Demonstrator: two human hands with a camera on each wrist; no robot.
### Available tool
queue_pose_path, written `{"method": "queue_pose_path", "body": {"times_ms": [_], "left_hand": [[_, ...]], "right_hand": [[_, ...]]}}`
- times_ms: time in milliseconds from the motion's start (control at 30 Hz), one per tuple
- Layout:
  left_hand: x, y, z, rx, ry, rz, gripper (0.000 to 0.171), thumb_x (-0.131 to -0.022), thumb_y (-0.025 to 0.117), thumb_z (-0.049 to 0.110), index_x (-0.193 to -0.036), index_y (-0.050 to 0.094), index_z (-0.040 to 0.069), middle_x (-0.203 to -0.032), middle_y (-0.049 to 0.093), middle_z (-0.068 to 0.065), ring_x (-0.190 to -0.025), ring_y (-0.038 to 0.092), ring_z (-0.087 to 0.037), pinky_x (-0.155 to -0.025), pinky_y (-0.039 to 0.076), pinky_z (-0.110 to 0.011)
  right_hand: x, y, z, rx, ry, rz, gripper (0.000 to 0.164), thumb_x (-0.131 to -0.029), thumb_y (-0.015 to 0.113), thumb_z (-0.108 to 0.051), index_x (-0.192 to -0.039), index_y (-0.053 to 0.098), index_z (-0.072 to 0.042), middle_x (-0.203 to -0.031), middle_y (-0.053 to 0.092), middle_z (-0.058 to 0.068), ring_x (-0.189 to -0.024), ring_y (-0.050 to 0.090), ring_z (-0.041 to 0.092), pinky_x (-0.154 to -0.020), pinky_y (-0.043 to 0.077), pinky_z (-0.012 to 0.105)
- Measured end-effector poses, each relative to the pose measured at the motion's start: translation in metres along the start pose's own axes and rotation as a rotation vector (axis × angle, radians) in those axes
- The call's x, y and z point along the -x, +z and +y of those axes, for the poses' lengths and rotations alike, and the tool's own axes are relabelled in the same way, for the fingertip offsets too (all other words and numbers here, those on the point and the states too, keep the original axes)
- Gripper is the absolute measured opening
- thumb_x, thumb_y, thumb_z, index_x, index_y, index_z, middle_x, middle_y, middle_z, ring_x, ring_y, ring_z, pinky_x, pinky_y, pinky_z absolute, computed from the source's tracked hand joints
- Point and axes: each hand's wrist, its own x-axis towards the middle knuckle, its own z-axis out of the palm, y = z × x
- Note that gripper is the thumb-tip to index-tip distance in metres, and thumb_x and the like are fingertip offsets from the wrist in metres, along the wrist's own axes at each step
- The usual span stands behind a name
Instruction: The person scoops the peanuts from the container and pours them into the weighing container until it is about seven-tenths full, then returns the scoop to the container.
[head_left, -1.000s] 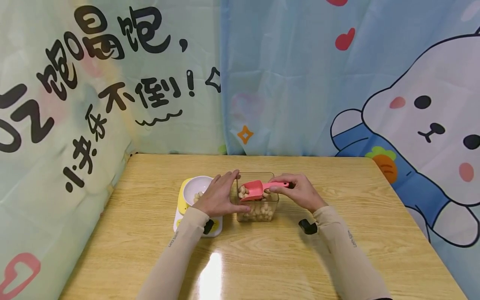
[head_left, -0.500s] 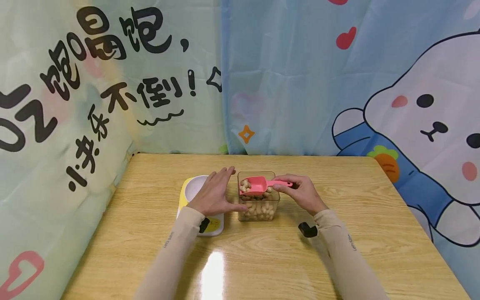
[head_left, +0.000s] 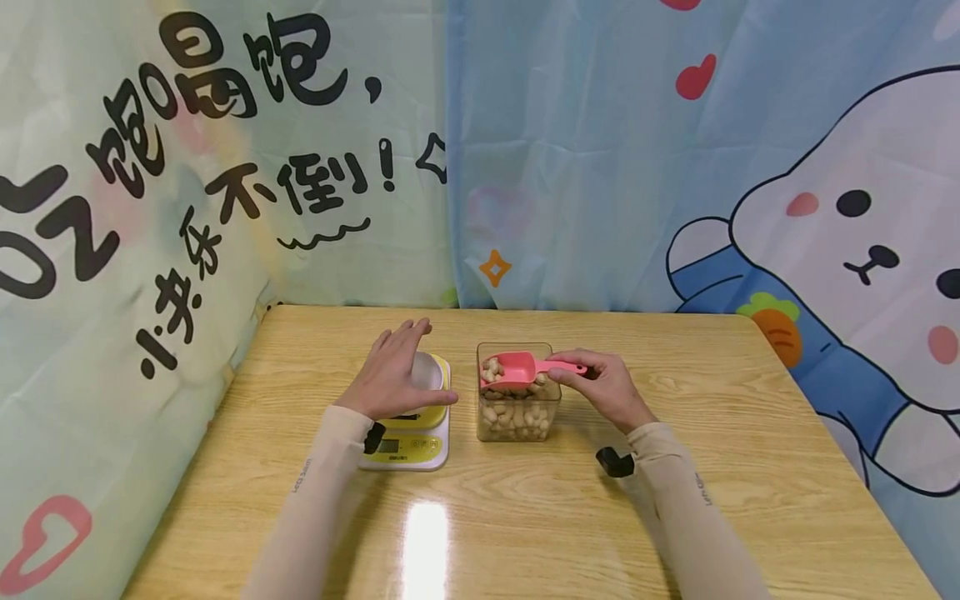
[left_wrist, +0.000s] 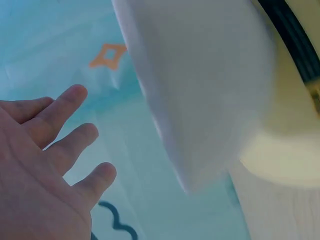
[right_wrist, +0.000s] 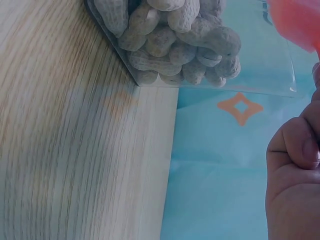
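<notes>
Bowl (head_left: 427, 373) mostly hidden behind my left hand (head_left: 392, 377).
Left of the clear box (head_left: 516, 348): scale readout (head_left: 389, 447) too small to read; right wrist view's edge crops my pink scoop (right_wrist: 302, 20).

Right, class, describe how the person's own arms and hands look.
The left beige fabric sleeve and right beige fabric sleeve reach the wrists and carry small dark lettering. A small black device shows at each wrist. The left hand and right hand are gloveless.

Scale (head_left: 424, 454), container (head_left: 519, 402) on wooden table (head_left: 570, 533).
</notes>
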Motion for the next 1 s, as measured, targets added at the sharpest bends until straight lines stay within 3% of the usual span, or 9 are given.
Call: {"method": "queue_pose_path", "body": {"times_ms": [233,467,667,1000], "left_hand": [[0.014,-0.001,-0.024,-0.002,-0.075,0.008,0.122,-0.072,0.077,0.072,-0.159,0.026,0.004,-0.162,0.033,-0.016,-0.152,0.021,-0.033,-0.123,0.01,-0.052],[0.029,0.003,-0.036,-0.003,-0.143,-0.036,0.129,-0.067,0.08,0.072,-0.159,0.026,-0.001,-0.161,0.033,-0.02,-0.151,0.023,-0.037,-0.123,0.012,-0.055],[0.034,0.009,-0.042,-0.009,-0.148,-0.046,0.13,-0.065,0.082,0.072,-0.158,0.027,0.0,-0.159,0.035,-0.021,-0.15,0.026,-0.038,-0.123,0.013,-0.054],[0.036,0.009,-0.043,0.059,-0.203,-0.062,0.124,-0.067,0.082,0.07,-0.159,0.029,0.006,-0.155,0.041,-0.02,-0.142,0.037,-0.041,-0.119,0.025,-0.053]], "right_hand": [[0.0,-0.001,0.001,-0.005,-0.015,0.006,0.025,-0.095,0.073,-0.013,-0.119,0.076,-0.008,-0.103,0.072,0.007,-0.068,0.05,0.013,-0.055,0.043,0.026],[0.001,0.001,0.002,0.005,-0.009,0.013,0.023,-0.094,0.074,-0.013,-0.117,0.076,-0.008,-0.102,0.072,0.006,-0.066,0.046,0.013,-0.054,0.038,0.026],[0.002,0.001,0.004,0.002,0.001,0.019,0.026,-0.095,0.073,-0.008,-0.119,0.074,-0.001,-0.105,0.072,0.005,-0.069,0.049,0.013,-0.057,0.041,0.025],[0.004,-0.001,0.001,-0.037,-0.015,0.037,0.027,-0.095,0.073,-0.01,-0.121,0.074,-0.003,-0.105,0.072,0.005,-0.068,0.048,0.017,-0.06,0.046,0.025]]}}
